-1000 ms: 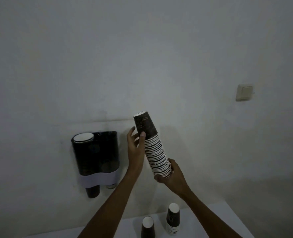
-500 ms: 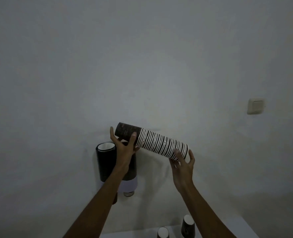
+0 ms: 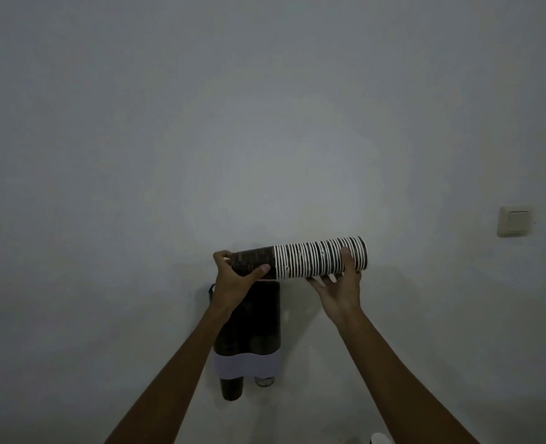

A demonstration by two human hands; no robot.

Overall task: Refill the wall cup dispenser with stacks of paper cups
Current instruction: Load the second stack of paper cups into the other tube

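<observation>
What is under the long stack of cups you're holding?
Right under the stack of cups hangs the black wall dispenser. The left hand covers its left top, so whatever's inside stays hidden.

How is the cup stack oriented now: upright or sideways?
Sideways: the cup stack lies nearly horizontal above the dispenser, left hand and right hand at its ends.

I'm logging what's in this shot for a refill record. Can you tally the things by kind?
Stack of paper cups: 1, held level by the left hand and right hand
Wall cup dispenser: 1
Wall switch: 1
Loose cup: 1, partly visible at the bottom edge
Total: 4
</observation>
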